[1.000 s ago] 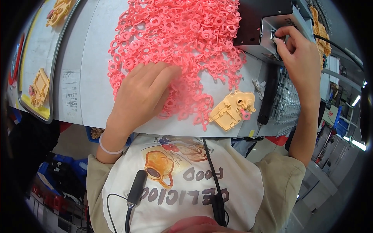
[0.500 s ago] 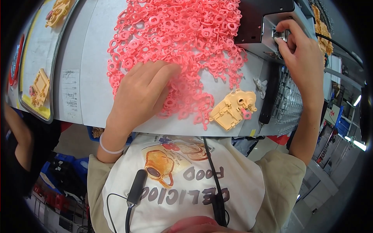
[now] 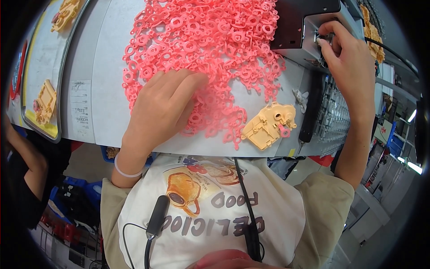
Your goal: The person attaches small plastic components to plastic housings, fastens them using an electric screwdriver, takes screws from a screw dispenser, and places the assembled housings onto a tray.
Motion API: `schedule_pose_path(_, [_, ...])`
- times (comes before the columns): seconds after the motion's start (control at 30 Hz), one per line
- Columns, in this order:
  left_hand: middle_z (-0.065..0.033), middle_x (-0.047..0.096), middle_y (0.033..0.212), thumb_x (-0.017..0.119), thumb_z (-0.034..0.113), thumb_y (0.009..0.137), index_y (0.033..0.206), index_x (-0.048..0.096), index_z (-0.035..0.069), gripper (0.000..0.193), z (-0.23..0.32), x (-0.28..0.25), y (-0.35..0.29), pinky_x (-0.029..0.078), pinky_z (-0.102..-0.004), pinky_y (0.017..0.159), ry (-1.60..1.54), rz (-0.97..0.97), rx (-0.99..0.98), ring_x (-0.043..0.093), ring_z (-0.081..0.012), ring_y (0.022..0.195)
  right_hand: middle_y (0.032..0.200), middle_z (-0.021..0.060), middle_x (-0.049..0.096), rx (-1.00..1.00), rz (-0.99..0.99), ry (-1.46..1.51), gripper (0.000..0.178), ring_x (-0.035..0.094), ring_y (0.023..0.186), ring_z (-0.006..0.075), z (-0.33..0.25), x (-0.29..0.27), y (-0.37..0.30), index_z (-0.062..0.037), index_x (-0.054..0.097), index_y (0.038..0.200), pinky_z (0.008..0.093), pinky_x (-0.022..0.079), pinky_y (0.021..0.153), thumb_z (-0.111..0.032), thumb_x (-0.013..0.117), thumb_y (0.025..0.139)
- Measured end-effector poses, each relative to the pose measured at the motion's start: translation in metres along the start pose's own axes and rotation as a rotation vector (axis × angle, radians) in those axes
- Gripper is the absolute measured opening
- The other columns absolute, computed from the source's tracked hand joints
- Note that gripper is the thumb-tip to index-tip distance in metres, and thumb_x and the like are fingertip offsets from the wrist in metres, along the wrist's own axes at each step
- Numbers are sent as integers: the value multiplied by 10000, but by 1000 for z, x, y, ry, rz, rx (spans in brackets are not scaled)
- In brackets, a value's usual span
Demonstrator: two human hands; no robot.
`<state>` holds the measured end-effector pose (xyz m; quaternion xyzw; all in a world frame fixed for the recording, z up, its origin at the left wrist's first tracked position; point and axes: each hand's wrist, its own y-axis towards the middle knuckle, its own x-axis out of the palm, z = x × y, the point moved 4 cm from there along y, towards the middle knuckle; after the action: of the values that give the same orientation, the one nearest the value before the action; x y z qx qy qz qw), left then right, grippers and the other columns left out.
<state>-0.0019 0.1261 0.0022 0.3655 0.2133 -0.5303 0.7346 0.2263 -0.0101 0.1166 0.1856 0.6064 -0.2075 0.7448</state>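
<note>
My left hand (image 3: 166,105) lies over the near part of a big heap of small pink plastic ring-shaped pieces (image 3: 210,40). Its fingers curl down among the pieces, and the tips are hidden. At the upper right, my right hand (image 3: 347,56) reaches to the metal front of a dark box-shaped machine (image 3: 309,22). Thumb and forefinger come together there in a pinch; whatever is between them is too small to make out. A yellow moulded plastic housing (image 3: 264,132) rests near the table's front edge, with one pink piece (image 3: 283,131) on its right side.
A black cylindrical handheld tool (image 3: 310,116) lies right of the housing, beside clear plastic items (image 3: 330,112). To the left, a metal-rimmed tray (image 3: 60,76) holds yellow housings (image 3: 46,102). Another person's arm (image 3: 29,154) shows at the far left.
My right hand has shifted very slightly at the machine's front, its fingertips still together. My left hand stays where it was. The other person's arm at the far left has moved right.
</note>
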Motion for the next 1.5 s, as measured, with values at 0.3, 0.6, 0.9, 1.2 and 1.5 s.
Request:
schedule_pose_path(0.3, [-98, 629, 940, 658, -47, 695, 1091, 593, 55, 414, 0, 0, 1, 452, -379, 690, -6, -7, -6, 613, -271, 830, 739, 133, 650, 47, 20, 5, 115, 633, 709, 328, 0, 5, 2, -47, 604, 911, 444, 467, 645, -143, 603, 847])
schedule_pose_path(0.6, [-97, 628, 935, 659, -47, 689, 1088, 590, 54, 418, 0, 0, 1, 452, -379, 687, -6, -7, -1, 610, -273, 822, 689, 133, 638, 19, -61, 68, 104, 624, 679, 333, 5, 6, 0, -58, 609, 924, 449, 455, 619, -127, 574, 854])
schedule_pose_path(0.9, [-98, 625, 937, 658, -49, 687, 1090, 588, 55, 422, 1, 0, 4, 452, -379, 687, -6, 4, 25, 608, -274, 821, 559, 40, 463, 111, 19, 219, 99, 462, 491, 179, 21, -13, -16, -100, 594, 952, 348, 353, 506, -139, 621, 865])
schedule_pose_path(1.2, [-106, 632, 951, 647, -51, 696, 1084, 595, 60, 407, 0, 2, 2, 461, -381, 696, -9, 11, 2, 613, -282, 838, 585, 87, 567, 91, 36, 121, 115, 580, 569, 286, 7, 8, -11, -109, 628, 949, 427, 404, 540, -178, 641, 858])
schedule_pose_path(1.5, [-105, 627, 950, 640, -48, 699, 1098, 590, 63, 417, 0, 4, 2, 461, -382, 695, 2, -2, -5, 604, -286, 827, 546, 47, 388, 78, 80, 193, 152, 373, 488, 154, 13, 6, -12, -90, 632, 1018, 345, 292, 492, -172, 635, 890])
